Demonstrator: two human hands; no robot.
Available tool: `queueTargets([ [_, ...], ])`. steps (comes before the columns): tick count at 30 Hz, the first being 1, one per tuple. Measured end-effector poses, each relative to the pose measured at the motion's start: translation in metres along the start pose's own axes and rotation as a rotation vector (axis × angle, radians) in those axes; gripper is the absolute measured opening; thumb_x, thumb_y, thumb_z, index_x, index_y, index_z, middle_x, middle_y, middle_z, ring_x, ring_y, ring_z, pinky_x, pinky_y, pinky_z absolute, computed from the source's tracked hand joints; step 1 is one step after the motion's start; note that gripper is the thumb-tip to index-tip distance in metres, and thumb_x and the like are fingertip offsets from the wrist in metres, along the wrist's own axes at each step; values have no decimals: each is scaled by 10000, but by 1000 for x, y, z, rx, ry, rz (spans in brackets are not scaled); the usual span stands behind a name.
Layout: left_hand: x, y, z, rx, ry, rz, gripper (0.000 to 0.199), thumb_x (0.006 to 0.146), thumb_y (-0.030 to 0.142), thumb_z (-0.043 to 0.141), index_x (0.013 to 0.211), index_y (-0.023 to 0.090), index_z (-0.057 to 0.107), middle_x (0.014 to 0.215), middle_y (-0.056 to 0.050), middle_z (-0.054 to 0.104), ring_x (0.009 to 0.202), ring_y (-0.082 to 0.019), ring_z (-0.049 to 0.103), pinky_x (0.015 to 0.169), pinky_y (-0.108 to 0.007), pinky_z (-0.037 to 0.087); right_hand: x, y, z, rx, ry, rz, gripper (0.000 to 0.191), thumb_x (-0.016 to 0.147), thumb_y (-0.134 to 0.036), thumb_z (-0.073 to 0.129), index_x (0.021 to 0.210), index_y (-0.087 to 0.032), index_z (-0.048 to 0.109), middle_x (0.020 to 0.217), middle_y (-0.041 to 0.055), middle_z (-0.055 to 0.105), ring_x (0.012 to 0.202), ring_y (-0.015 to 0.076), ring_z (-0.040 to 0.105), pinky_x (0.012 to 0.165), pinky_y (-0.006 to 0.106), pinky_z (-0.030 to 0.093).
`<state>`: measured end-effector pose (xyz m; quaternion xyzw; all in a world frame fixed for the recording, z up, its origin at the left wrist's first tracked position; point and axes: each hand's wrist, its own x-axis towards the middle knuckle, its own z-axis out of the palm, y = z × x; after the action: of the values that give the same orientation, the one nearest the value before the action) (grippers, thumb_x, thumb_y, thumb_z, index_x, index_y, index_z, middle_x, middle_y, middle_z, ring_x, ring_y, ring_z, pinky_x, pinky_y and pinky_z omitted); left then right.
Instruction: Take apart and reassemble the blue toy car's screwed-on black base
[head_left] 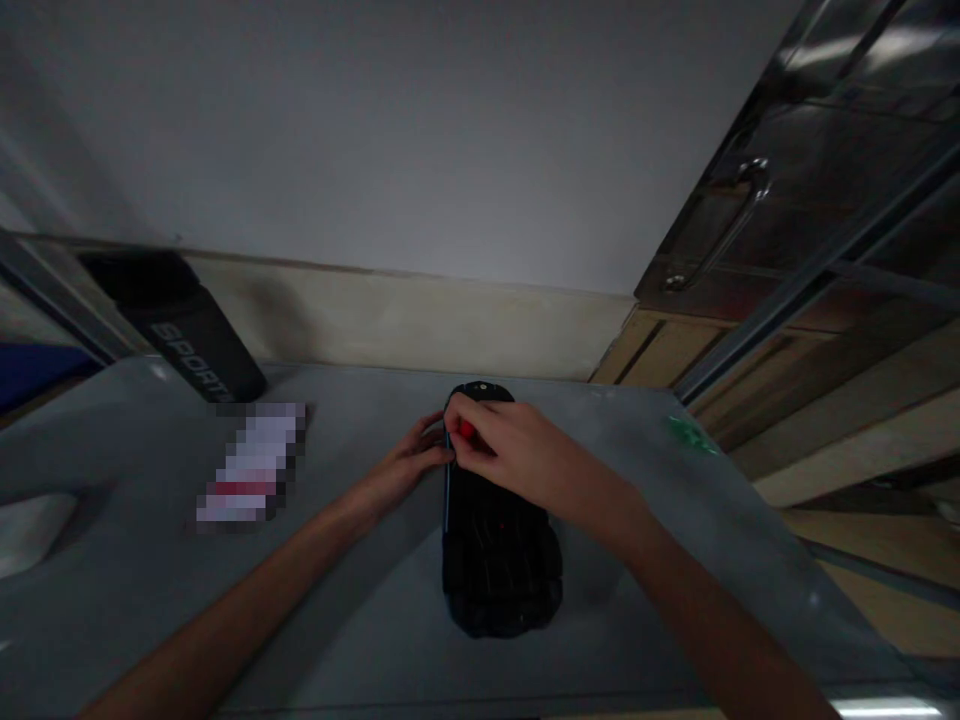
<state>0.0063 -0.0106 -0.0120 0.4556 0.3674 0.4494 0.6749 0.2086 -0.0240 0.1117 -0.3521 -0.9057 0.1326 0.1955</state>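
Observation:
A black toy car (501, 560) lies with its dark underside up on the grey table, its length running away from me. At its far left side my left hand (416, 450) holds the edge, fingers and thumb against the body. My right hand (499, 440) is over the far half of the car, fingers closed in a pinch. A small red object (466, 430), perhaps a tool handle, shows between those fingers; the rest of it is hidden by the hand.
On the grey table (360, 620) at left stand a black bottle marked SPORT (184, 330), a blurred-out phone-shaped item (255, 465) and a white object (34, 530). Green plastic (690, 435) lies near the right edge. A wall (420, 315) rises behind; a metal door handle (724, 230) is at right.

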Motion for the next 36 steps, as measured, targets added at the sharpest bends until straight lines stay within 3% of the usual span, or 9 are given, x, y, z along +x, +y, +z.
queueTargets([
  [3, 0, 0, -1, 8, 7, 2, 602, 771, 332, 901, 1325, 226, 692, 1380, -107, 761, 1356, -325, 651, 1220, -463, 422, 10, -8, -3, -129, -89, 7, 114, 1109, -187, 566, 1133, -193, 677, 941, 44, 767, 812, 173, 682, 727, 293, 416],
  [6, -1, 1, 0, 14, 10, 9, 510, 780, 367, 911, 1225, 208, 718, 1337, -101, 781, 1370, -339, 637, 1226, -461, 417, 15, -15, 1, -271, -97, 21, 212, 1152, -268, 519, 1167, -180, 712, 934, 78, 787, 803, 202, 703, 696, 317, 393],
  [10, -2, 2, 1, -4, -6, 5, 601, 776, 374, 922, 1302, 201, 690, 1360, -112, 771, 1398, -355, 613, 1238, -481, 409, 15, -18, 2, -381, -89, 80, 304, 1172, -289, 444, 1189, -165, 722, 917, 101, 793, 792, 230, 720, 712, 342, 425],
  [15, 0, -1, -3, 5, -10, 21, 636, 760, 392, 946, 1307, 199, 684, 1377, -131, 751, 1421, -364, 592, 1243, -482, 398, 11, -15, -2, -265, -76, -30, 183, 1110, -196, 517, 1165, -155, 686, 1047, 101, 792, 966, 232, 719, 860, 349, 473],
  [19, 1, -4, -6, 15, -18, 45, 553, 782, 397, 945, 1246, 197, 721, 1352, -121, 764, 1409, -358, 600, 1236, -463, 402, 12, -15, 0, -260, -99, -35, 201, 1148, -241, 512, 1215, -182, 692, 1014, 76, 800, 906, 210, 724, 772, 325, 442],
  [25, 3, -8, -11, 30, -27, 14, 604, 810, 378, 922, 1354, 227, 709, 1412, -117, 756, 1445, -353, 599, 1254, -459, 400, 13, -23, 0, -368, -90, 103, 300, 1169, -299, 458, 1227, -168, 722, 922, 87, 810, 770, 216, 734, 676, 334, 408],
  [29, 4, -8, -13, 30, -35, 24, 740, 773, 385, 941, 1446, 257, 660, 1462, -113, 729, 1462, -353, 590, 1254, -469, 409, 10, -23, -3, -275, -54, 44, 227, 1079, -184, 563, 1251, -156, 708, 1076, 100, 813, 897, 223, 750, 752, 336, 464],
  [32, 4, -7, -12, 51, -31, 29, 698, 745, 438, 961, 1362, 225, 712, 1467, -126, 728, 1454, -371, 594, 1250, -461, 416, 11, -20, -1, -209, -87, -6, 265, 1067, -142, 577, 1295, -192, 701, 1095, 73, 815, 937, 212, 749, 748, 322, 457],
  [36, 3, -4, -9, 42, 4, 11, 695, 702, 467, 993, 1294, 218, 729, 1485, -122, 721, 1509, -380, 546, 1275, -457, 393, 14, -22, 2, -285, -90, 49, 250, 1135, -219, 511, 1268, -211, 723, 990, 72, 821, 828, 212, 742, 678, 326, 409],
])
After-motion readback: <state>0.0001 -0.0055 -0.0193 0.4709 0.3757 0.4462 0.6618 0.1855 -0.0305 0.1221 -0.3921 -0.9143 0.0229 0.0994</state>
